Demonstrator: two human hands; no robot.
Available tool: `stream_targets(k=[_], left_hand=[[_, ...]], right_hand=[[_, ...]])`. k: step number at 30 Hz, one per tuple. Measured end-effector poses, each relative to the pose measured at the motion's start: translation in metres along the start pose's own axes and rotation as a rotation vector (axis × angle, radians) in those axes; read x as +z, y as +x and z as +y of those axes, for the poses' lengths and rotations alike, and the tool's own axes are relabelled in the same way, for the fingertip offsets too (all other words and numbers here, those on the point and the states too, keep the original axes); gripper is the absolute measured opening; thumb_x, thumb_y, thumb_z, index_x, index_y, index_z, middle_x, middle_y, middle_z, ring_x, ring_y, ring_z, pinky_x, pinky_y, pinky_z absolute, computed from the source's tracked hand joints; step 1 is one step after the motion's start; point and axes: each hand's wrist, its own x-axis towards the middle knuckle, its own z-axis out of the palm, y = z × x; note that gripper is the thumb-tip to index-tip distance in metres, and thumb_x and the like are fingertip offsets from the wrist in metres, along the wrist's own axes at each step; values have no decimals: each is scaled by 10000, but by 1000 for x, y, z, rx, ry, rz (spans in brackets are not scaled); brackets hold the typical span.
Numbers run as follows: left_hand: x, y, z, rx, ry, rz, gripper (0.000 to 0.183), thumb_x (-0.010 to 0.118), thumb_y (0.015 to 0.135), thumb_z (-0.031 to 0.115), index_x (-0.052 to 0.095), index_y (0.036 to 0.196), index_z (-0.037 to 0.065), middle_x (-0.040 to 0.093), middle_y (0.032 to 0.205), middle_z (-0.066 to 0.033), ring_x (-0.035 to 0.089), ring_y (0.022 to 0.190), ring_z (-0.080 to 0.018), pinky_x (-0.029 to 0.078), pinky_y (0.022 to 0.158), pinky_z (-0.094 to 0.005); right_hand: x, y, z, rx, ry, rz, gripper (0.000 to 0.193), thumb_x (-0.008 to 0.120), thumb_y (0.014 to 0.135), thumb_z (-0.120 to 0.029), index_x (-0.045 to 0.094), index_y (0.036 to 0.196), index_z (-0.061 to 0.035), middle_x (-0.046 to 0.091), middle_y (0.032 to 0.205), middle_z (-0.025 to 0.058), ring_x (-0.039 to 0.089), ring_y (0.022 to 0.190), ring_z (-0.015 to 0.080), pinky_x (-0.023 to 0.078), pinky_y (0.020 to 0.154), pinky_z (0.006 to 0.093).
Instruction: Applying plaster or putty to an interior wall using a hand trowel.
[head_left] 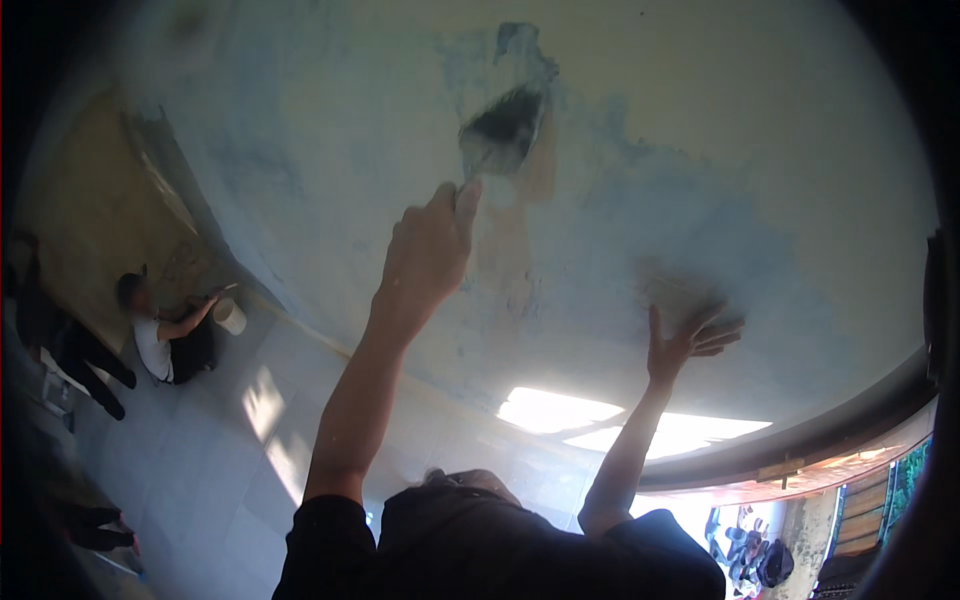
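Observation:
My left hand (430, 245) is closed around the handle of a putty knife (500, 135), thumb along it, with the broad dark blade up against the wall (360, 130). The wall is pale and patchy, with bluish and tan areas around the blade. Farther right, my right hand (688, 338) is raised with its fingers spread and nothing in it. It is at the wall surface next to a blurred dark shadow; whether the palm touches the wall I cannot tell.
At the left, a person (160, 330) in a white top sits low near another wall, hands by a white bucket (230, 316). Dark-clothed legs (90, 365) show farther left. Sunlight patches lie on the tiled floor (210, 470). Hanging or piled items (748, 550) appear beyond an opening, lower right.

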Motion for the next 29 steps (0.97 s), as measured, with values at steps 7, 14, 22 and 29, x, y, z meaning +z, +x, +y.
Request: stream_targets(k=[7,14,22,29], left_hand=[[-14,5,12,89,11,57,490,309,990,425,534,873,5,600,733,-290,586,774,-501,456,699,-554],[-15,10,15,63,-17,78,482,313,991,416,531,871,3,600,732,-290,588,766,-498,463,685,-551],[-16,17,21,58,-42,121,484,321,987,412,550,904,-5,605,795,-313,582,827,-506,459,738,-550],[-1,4,4,-21,-18,-25,488,335,978,447,579,973,24,609,843,-322,592,875,-478,448,807,-542]], right_hand=[[-4,-4,-2,15,3,-3,1139,582,690,-750,1,1500,-199,-144,1512,247,-170,1382,443,-23,1076,637],[-5,-5,1,-5,18,-9,1170,666,672,-685,6,1501,-188,-161,1503,263,-198,1368,461,-26,1042,678],[-2,-5,2,0,-34,8,1150,593,679,-749,9,1500,-195,-129,1514,250,-140,1382,465,19,1075,647],[-3,-4,5,33,-24,-8,1163,600,658,-760,13,1500,-211,-104,1520,246,-142,1390,442,-30,1077,637]])
